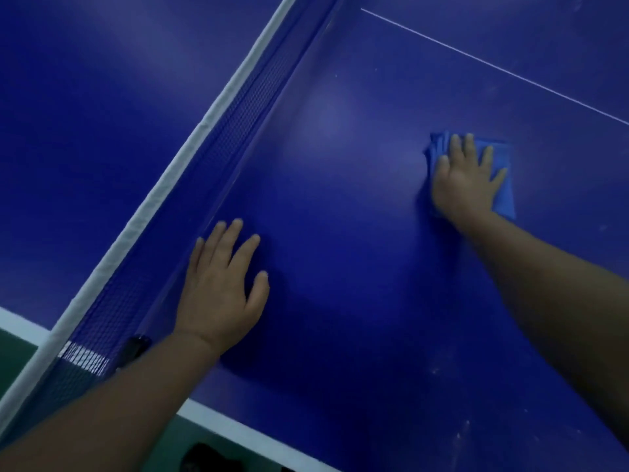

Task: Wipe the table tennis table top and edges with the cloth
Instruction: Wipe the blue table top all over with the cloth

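Note:
The blue table tennis table top [340, 206] fills the view, with a thin white centre line [493, 64] at the upper right. A folded blue cloth [503, 185] lies flat on the top at the right. My right hand [464, 178] presses on it with fingers spread and straight. My left hand [221, 284] rests flat on the bare table top, just right of the net, fingers spread and holding nothing.
The net [190, 199] with its white top band [163, 178] runs diagonally from lower left to top centre. The table's white side edge [245, 434] shows at the bottom, with green floor [13, 359] below. A black net clamp [136, 347] sits by my left wrist.

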Demonstrator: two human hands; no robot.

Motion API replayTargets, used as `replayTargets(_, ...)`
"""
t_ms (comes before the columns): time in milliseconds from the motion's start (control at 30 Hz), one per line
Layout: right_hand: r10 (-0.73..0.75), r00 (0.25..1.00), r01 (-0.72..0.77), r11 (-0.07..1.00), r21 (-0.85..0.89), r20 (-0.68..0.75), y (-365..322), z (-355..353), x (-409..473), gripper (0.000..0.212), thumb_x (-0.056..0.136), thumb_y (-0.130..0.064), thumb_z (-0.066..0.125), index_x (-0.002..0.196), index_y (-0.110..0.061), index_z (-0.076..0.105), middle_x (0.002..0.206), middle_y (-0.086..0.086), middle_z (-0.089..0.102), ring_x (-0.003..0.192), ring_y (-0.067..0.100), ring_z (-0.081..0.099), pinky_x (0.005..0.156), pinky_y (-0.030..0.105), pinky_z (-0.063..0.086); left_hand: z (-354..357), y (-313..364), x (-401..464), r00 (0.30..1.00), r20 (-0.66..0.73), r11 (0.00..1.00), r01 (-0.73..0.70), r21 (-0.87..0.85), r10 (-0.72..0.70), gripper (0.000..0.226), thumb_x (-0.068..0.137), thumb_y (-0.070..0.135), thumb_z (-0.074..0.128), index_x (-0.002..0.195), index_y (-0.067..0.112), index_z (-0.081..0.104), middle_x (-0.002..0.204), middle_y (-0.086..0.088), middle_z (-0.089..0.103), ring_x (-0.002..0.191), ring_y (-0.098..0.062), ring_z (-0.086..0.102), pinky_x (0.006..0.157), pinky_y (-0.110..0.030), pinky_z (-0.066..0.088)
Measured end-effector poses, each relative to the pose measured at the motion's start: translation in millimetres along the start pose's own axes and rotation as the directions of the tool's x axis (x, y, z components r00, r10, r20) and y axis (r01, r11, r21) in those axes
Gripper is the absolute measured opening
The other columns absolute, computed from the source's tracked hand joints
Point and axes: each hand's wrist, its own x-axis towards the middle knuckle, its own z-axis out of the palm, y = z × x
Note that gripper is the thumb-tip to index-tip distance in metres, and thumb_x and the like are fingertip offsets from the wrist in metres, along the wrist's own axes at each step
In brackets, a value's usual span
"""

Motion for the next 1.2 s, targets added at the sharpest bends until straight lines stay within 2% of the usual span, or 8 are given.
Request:
replayTargets(100,0.02,0.999,-0.02,1.0,0.004,-0.032,-47.3,12.0,-14.7,0.056,0.108,-0.038,0.021,0.162,-0.025,0.013,0.17,-0.005,0.005,0.155,0.035,0.0,0.119,0.068,0.0,5.3,18.2,61.7,0.999,-0.016,0.999,-0.029,-0.032,0.028,0.067,0.094,0.046,0.033,0.151,0.012,0.042,0.166,-0.008,0.023,0.155,-0.024,0.012,0.126,-0.044,0.004)
replayTargets(300,-0.659,0.742,0.671,0.732,-0.118,0.126,-97.6,28.1,-35.4,0.061,0.102,-0.045,0.014,0.159,-0.027,0.026,0.167,-0.004,0.02,0.154,0.031,0.016,0.119,0.063,0.009,18.0,33.4,132.5,0.993,0.115,0.986,-0.033,0.163,0.015,0.065,0.102,0.047,0.022,0.161,0.019,0.017,0.17,0.001,0.004,0.156,-0.016,-0.004,0.125,-0.045,-0.008)
replayTargets(467,-0.368,0.927,0.374,0.914,-0.158,0.067,-7.9,-4.0,72.2,0.076,0.093,-0.054,0.004,0.16,-0.024,0.024,0.168,0.0,0.018,0.153,0.036,0.015,0.118,0.066,0.013,17.4,34.7,135.3,0.989,0.146,0.984,-0.012,0.181,-0.015,0.071,0.096,0.051,0.011,0.161,0.022,0.012,0.17,0.002,0.001,0.155,-0.015,-0.01,0.124,-0.05,-0.009)
replayTargets(567,-0.405,0.913,0.407,0.899,-0.165,0.048,-23.4,3.0,64.9,0.07,0.096,-0.051,0.013,0.158,-0.024,0.029,0.167,0.001,0.021,0.152,0.038,0.016,0.117,0.069,0.013,20.1,32.3,138.5,0.987,0.158,0.988,-0.021,0.156,-0.004,0.072,0.095,0.051,0.008,0.161,0.022,0.015,0.17,0.001,0.001,0.155,-0.016,-0.011,0.124,-0.051,-0.008)
replayTargets(833,-0.933,0.3,0.954,0.293,-0.066,0.198,-176.5,39.2,19.2,0.059,0.097,-0.042,0.03,0.153,-0.026,0.04,0.164,0.001,0.03,0.153,0.035,0.018,0.119,0.065,0.009,29.6,27.9,137.6,0.995,0.044,0.988,-0.098,0.121,0.093,0.07,0.101,0.043,0.03,0.16,0.011,0.014,0.169,-0.013,0.009,0.156,-0.027,0.005,0.121,-0.054,0.007)
replayTargets(933,-0.869,0.458,0.888,0.44,-0.131,0.186,-205.4,32.3,106.6,0.059,0.098,-0.041,0.025,0.142,-0.016,0.056,0.152,0.013,0.048,0.146,0.043,0.032,0.112,0.07,0.019,30.8,27.5,137.8,0.991,0.092,0.981,-0.11,0.162,0.096,0.065,0.1,0.043,0.031,0.158,0.015,0.022,0.168,-0.012,0.013,0.156,-0.028,0.008,0.119,-0.056,0.01)
replayTargets(1067,-0.626,0.766,0.641,0.76,-0.106,0.144,-204.1,13.3,184.5,0.055,0.107,-0.044,0.018,0.158,-0.028,0.026,0.169,0.0,0.012,0.155,0.033,0.005,0.12,0.064,0.003,32.2,28.6,138.3,0.988,0.125,0.975,-0.117,0.188,0.094,0.059,0.101,0.042,0.03,0.155,0.017,0.03,0.167,-0.011,0.02,0.156,-0.028,0.011,0.118,-0.058,0.011)
replayTargets(1200,-0.716,0.68,0.733,0.668,-0.129,0.16,-192.2,20.4,109.4,0.06,0.103,-0.046,0.013,0.16,-0.03,0.023,0.169,0.0,0.012,0.155,0.033,0.006,0.12,0.063,0.003,31.5,26.5,138.0,0.987,0.135,0.976,-0.109,0.188,0.085,0.06,0.1,0.042,0.031,0.154,0.017,0.03,0.166,-0.011,0.022,0.155,-0.029,0.013,0.118,-0.059,0.012)
